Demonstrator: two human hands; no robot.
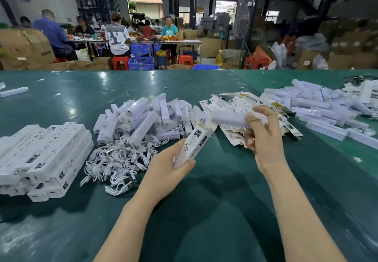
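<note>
body: one person, two arms in view | left hand [169,165]: bare, slim fingers, short plain thumbnail | right hand [263,137]: bare, back and knuckles showing | left forearm [131,221]: bare, slim, smooth from wrist to lower picture edge | right forearm [296,210]: likewise bare and slim

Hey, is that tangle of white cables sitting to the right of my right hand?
No, the white cables lie heaped on the green table left of the left hand.
</note>
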